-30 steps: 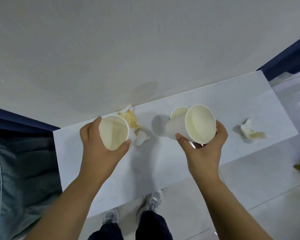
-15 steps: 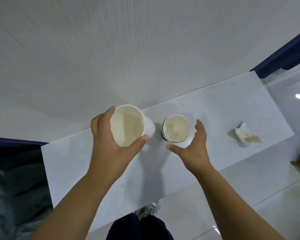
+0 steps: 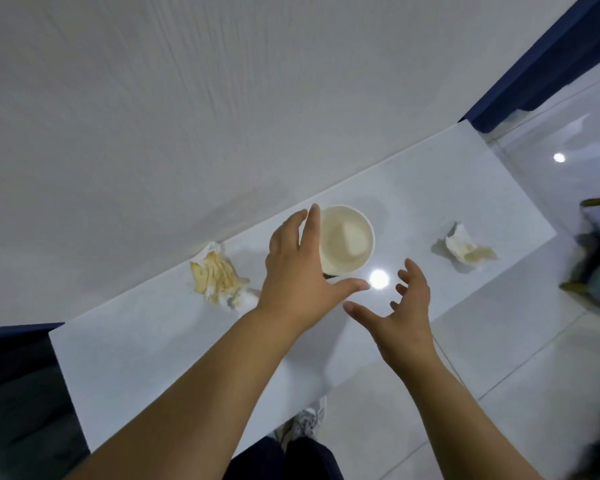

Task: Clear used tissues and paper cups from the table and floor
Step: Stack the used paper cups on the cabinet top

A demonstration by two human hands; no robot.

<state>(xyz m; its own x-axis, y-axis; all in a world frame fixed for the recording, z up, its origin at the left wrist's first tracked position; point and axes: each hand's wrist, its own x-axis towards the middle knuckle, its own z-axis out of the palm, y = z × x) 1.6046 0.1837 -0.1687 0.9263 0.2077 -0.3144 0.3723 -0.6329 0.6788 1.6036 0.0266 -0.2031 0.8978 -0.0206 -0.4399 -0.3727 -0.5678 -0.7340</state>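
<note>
A stack of white paper cups [image 3: 347, 240] stands upright on the white table [image 3: 146, 348], near the wall. My left hand [image 3: 298, 271] hovers just left of the cups with fingers spread, holding nothing. My right hand [image 3: 402, 306] is open in front of the cups, fingers loosely bent, apart from them. A stained crumpled tissue [image 3: 215, 275] lies left of the cups by the wall. A second stained tissue [image 3: 465, 249] lies on the table to the right.
A white wall [image 3: 222, 98] runs along the table's far side. Glossy floor tiles [image 3: 520, 341] lie in front, with my shoes [image 3: 305, 420] at the table edge. A dark blue panel [image 3: 548, 64] stands at the upper right, and blurred objects [image 3: 596, 258] lie on the floor at far right.
My left hand has set its cup into the cups on the table and let go. Both hands are now open. The view shifted, showing the left tissue again.
</note>
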